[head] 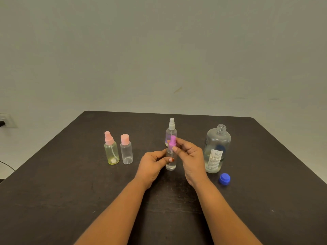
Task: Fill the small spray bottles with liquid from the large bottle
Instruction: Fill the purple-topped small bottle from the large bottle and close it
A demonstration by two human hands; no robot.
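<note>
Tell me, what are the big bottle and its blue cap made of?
The big bottle looks like clear plastic, maybe glass: it is shiny and you can see the liquid through it. The blue cap is probably hard plastic: solid colour, ridged side, slight shine.

Forearms rise from the bottom edge; mid-frame, left hand (151, 163) grips small spray bottle (171, 166), right hand (190, 159) pinches its top.

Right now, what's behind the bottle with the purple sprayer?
A clear, white-topped spray bottle stands behind it. Its base is mostly covered by the purple sprayer and fingers of the right hand.
</note>
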